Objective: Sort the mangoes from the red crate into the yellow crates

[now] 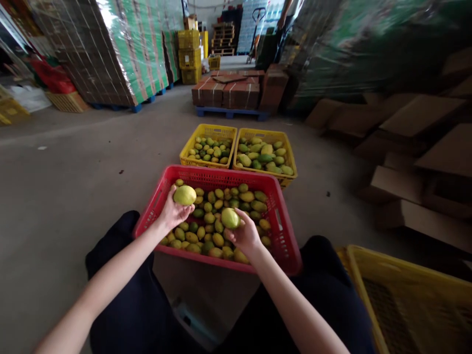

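Observation:
My left hand (176, 211) is closed around a pale yellow-green lemon (185, 195) above the left part of a red crate (221, 172). In my right hand (245, 233) is another lemon (230, 218), greenish yellow, held over the crate's middle with the fingers curled beneath and behind it. Below both hands, many loose lemons (191, 237) in yellow and green cover much of the crate's bottom. Part of the red floor shows on the left, under my left hand.
Beyond the red crate stand two yellow crates of fruit, a left one (208, 126) and a right one (263, 132). Another yellow crate (405, 275) sits at my right. Cardboard boxes (424, 115) lie farther right. A blue pallet (230, 112) carries cartons; a person (285, 24) stands behind.

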### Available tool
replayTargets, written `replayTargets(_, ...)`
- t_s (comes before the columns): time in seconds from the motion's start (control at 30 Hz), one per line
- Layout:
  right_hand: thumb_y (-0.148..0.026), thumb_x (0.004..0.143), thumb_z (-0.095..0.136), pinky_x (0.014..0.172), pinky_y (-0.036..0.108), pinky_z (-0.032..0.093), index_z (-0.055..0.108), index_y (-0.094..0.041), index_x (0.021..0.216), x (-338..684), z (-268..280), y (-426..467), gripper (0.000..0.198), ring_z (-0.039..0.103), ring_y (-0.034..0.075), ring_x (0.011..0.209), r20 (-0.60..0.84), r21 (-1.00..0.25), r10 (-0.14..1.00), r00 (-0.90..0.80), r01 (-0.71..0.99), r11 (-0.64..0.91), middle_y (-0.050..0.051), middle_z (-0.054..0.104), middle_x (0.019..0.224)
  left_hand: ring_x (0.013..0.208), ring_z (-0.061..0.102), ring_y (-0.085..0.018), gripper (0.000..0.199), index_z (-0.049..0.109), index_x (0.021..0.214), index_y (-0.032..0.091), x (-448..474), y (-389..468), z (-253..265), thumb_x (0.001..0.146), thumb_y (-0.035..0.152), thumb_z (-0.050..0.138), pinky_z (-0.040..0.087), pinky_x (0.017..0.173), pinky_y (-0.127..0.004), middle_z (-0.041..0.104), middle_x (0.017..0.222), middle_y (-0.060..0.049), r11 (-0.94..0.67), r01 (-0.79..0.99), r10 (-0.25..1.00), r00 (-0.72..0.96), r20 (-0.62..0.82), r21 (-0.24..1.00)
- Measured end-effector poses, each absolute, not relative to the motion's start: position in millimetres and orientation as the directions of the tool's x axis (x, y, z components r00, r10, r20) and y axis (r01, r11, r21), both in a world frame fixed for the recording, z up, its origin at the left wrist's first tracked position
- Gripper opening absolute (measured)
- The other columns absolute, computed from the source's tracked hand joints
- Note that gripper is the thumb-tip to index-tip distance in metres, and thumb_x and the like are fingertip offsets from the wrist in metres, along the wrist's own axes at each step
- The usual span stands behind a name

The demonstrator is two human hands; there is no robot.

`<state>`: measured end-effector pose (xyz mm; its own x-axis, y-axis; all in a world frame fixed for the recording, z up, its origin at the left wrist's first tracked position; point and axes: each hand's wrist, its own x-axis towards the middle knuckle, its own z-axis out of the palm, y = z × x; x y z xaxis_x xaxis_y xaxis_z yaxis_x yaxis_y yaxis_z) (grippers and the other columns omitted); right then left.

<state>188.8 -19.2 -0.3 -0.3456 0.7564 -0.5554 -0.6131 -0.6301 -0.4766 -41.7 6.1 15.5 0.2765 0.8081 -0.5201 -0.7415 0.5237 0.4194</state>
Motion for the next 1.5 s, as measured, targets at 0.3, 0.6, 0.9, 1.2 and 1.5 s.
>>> replayTargets(0.3, -0.038, 0.070, 0.069, 0.034, 0.017, 0.035, 0.059, -0.026, 0.107, 183.3, -5.3, -23.9, 0.040, 0.047, 0.008, 0.044, -0.299, -0.887, 0.910, -0.288, -0.269, -0.376, -0.005, 0.059, 0.068, 0.087, 0.067, -0.025, 0.050, 0.049, 0.105, 0.020, -13.9, -12.6, 15.1, 0.065, 0.034, 0.076, 0.057, 0.069, -0.037, 0.064, 0.101, -0.007, 0.543, -0.576, 0.838, 0.418, -0.350, 0.611)
replayTargets(0.6, -0.037, 0.074, 0.068, 0.067, 0.028, 0.050, 0.051, -0.025, 0.119, 182.1, -6.4, -32.4, 0.049, 0.061, 0.017, 0.076, 0.066, -0.991, 0.985, -0.157, 0.104, 0.083, 0.001, 0.064, 0.089, 0.093, 0.060, -0.018, 0.057, 0.035, 0.090, 0.023, -15.4, -29.0, -0.8, 0.058, 0.031, 0.080, 0.046, 0.083, -0.031, 0.061, 0.101, -0.004, -0.064, 0.270, 0.993, 0.112, 0.034, 0.961)
replayTargets(0.9, -0.035, 0.070, 0.072, 0.075, 0.034, 0.052, 0.049, -0.024, 0.117, 179.6, -16.5, -34.1, 0.053, 0.063, 0.021, 0.085, 0.205, -0.924, 0.969, -0.134, 0.299, 0.237, 0.006, 0.063, 0.105, 0.093, 0.060, -0.020, 0.051, 0.045, 0.092, 0.021, -12.2, -31.9, 7.1, 0.059, 0.037, 0.080, 0.046, 0.084, -0.032, 0.062, 0.100, -0.005, -0.162, 0.378, 0.982, 0.157, 0.109, 0.912)
replayTargets(1.2, -0.028, 0.064, 0.077, 0.084, 0.037, 0.049, 0.061, -0.028, 0.113, 181.5, -10.0, -30.4, 0.051, 0.059, 0.025, 0.099, 0.181, -0.967, 0.982, -0.058, 0.173, 0.188, 0.005, 0.063, 0.112, 0.105, 0.054, -0.024, 0.052, 0.070, 0.099, 0.022, -9.7, -31.7, 24.6, 0.050, 0.019, 0.086, 0.038, 0.098, -0.029, 0.059, 0.102, -0.007, -0.128, 0.104, 0.984, 0.139, 0.113, 0.986)
replayTargets(1.5, -0.024, 0.062, 0.078, 0.078, 0.034, 0.050, 0.056, -0.028, 0.114, 180.7, -9.2, -34.2, 0.057, 0.060, 0.021, 0.092, 0.112, -0.989, 0.993, -0.041, 0.089, 0.115, 0.004, 0.061, 0.112, 0.109, 0.054, -0.026, 0.060, 0.065, 0.113, 0.023, -12.1, -28.8, 19.9, 0.055, 0.018, 0.082, 0.044, 0.095, -0.034, 0.060, 0.112, -0.008, 0.081, -0.077, 0.990, 0.126, -0.071, 0.994)
